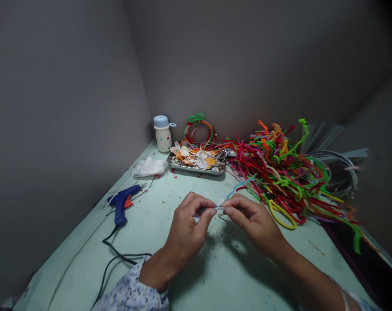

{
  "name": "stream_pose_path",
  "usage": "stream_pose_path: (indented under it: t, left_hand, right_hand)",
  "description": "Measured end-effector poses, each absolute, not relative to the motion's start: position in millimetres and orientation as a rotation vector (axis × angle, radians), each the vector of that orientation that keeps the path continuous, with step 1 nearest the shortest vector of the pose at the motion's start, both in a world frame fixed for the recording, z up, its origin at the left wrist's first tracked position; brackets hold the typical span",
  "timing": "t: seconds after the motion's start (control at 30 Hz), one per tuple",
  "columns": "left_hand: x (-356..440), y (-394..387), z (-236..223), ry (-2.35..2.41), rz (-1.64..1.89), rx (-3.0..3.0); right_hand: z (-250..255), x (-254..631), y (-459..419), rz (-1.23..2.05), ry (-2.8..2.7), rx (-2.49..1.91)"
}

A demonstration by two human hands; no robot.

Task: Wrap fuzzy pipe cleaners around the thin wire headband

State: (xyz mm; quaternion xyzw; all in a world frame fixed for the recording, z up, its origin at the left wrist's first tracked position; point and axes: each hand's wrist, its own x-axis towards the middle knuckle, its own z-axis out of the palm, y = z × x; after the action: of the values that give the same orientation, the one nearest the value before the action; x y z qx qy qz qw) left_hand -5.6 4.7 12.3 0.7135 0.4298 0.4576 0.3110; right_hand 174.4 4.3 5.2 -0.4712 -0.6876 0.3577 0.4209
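Observation:
My left hand (191,220) and my right hand (252,218) meet over the middle of the table, each closed in a pinch between thumb and fingers. A light blue pipe cleaner (239,185) runs out from behind my right fingers toward the back right. Between the two pinches shows a short whitish strip (219,208), too small to make out clearly. It spans from one hand's fingertips to the other's. The fingers hide most of what they hold.
A blue glue gun (121,203) with its cord lies at left. Behind stand a metal tray (196,170) of flower-shaped pieces, a bottle (163,137) and a pipe-cleaner ring (211,134). A heap of coloured pipe cleaners (273,162) covers the right, beside clear hoops (351,172).

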Motion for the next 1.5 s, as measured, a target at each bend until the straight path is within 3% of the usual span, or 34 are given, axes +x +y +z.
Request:
stream_pose_path:
  t: [0.5,0.83,1.07,1.3,1.5]
  left_hand:
    - [-8,7,4,1.221,1.165,1.591]
    - [-8,11,6,1.161,1.148,1.288]
    - [-11,16,5,1.193,1.120,1.218]
    - [-11,16,-1,1.101,1.118,1.117]
    - [-12,17,-4,1.075,1.129,1.094]
  right_hand:
    - [-9,183,21,0.773,-1.730,-1.205]
    - [-26,187,33,0.485,-1.811,-1.294]
    - [-21,182,18,-0.042,-1.726,-1.065]
    - [-24,167,9,0.152,-2.013,-0.997]
    - [-13,163,1,0.542,-2.155,-0.997]
